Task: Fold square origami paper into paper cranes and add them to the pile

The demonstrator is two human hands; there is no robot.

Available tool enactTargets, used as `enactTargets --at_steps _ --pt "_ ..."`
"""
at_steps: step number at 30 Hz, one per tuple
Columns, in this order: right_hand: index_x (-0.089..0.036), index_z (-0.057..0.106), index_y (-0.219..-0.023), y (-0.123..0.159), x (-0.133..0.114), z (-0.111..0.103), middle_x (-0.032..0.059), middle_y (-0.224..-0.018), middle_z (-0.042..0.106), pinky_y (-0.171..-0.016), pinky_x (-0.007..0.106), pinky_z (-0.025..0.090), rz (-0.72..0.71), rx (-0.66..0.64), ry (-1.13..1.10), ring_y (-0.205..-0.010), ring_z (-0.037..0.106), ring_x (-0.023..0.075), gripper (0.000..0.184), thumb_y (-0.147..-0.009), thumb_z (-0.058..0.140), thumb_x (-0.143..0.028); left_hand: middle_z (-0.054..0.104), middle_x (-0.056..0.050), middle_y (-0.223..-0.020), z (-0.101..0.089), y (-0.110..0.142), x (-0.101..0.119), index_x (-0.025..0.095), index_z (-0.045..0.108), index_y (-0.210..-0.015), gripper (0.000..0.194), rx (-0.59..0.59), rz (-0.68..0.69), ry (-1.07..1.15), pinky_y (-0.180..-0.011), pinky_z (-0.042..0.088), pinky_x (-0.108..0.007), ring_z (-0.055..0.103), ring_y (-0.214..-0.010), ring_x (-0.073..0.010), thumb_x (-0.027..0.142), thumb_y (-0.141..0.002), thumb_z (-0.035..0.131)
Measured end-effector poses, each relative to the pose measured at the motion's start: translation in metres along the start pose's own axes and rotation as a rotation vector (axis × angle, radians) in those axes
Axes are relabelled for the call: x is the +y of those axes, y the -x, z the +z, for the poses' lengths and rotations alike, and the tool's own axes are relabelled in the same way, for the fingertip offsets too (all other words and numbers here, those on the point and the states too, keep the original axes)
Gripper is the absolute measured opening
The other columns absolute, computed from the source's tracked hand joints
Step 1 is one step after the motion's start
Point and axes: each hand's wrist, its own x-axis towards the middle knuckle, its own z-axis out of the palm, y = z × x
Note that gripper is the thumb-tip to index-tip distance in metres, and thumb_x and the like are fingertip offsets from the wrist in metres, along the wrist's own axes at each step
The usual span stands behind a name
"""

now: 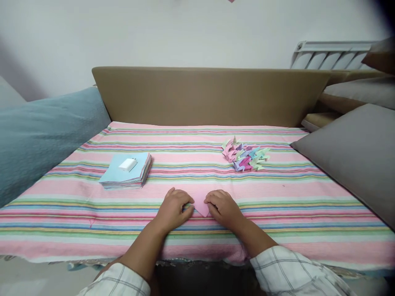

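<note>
Left hand point(176, 209) and right hand point(224, 209) pinch the paper point(201, 204) from both sides, likely to steady it. The charger point(127, 165) probably weighs down the stack point(115, 172)

Wall point(185, 33), far side: pale, plain, shadowed toward the left. Long brown padded backrest point(210, 96), set against it. Striped cloth point(92, 207), pink, white, green, blue and yellow, spread over the seat. Blue-grey covered armrest point(52, 131), left. Grey cushions point(354, 152), right, stacked against brown ones. White slatted rail point(333, 55), far right. Light: soft, even.
</note>
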Motion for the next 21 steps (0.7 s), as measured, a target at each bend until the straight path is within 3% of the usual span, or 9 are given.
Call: enactTargets --at_steps 4,7,10,21 --pt "-0.021 0.063 -0.090 0.000 -0.002 0.000 0.0039 -0.093 0.062 -0.079 0.033 0.037 0.012 -0.006 0.024 -0.088 0.051 0.0187 0.019 -0.080 0.048 -0.013 0.067 -0.004 -0.094 0.014 -0.007 0.006 0.025 0.060 -0.108 0.028 0.067 -0.059 -0.092 -0.104 0.019 -0.050 0.055 -0.095 -0.0209 0.025 -0.084 0.045" --pt "-0.021 0.063 -0.088 -0.001 -0.003 0.000 0.0038 -0.092 0.062 -0.078 0.033 0.036 0.012 -0.008 0.038 -0.088 0.051 0.0192 0.019 -0.079 0.048 -0.013 0.065 -0.005 -0.091 0.024 -0.014 0.010 0.028 0.059 -0.113 0.032 0.080 -0.068 -0.198 -0.105 0.011 -0.056 0.053 -0.095 -0.0239 0.024 -0.084 0.045" --pt "-0.021 0.063 -0.088 -0.001 -0.002 0.000 0.0043 -0.091 0.062 -0.078 0.033 0.037 0.010 -0.011 0.042 -0.087 0.051 0.0196 0.020 -0.079 0.047 -0.013 0.062 -0.006 -0.090 0.030 -0.017 0.011 0.030 0.058 -0.116 0.038 0.067 -0.067 -0.228 -0.104 0.011 -0.058 0.051 -0.096 -0.0258 0.020 -0.082 0.046" --pt "-0.021 0.062 -0.082 0.001 0.001 0.001 0.0031 -0.093 0.062 -0.079 0.033 0.036 0.031 -0.003 -0.005 -0.089 0.050 0.0190 0.025 -0.071 0.044 -0.007 0.052 -0.001 -0.081 0.024 -0.008 0.006 0.039 0.069 -0.094 0.037 0.008 0.027 -0.110 -0.105 0.013 -0.054 0.047 -0.088 -0.0177 0.013 -0.078 0.049"
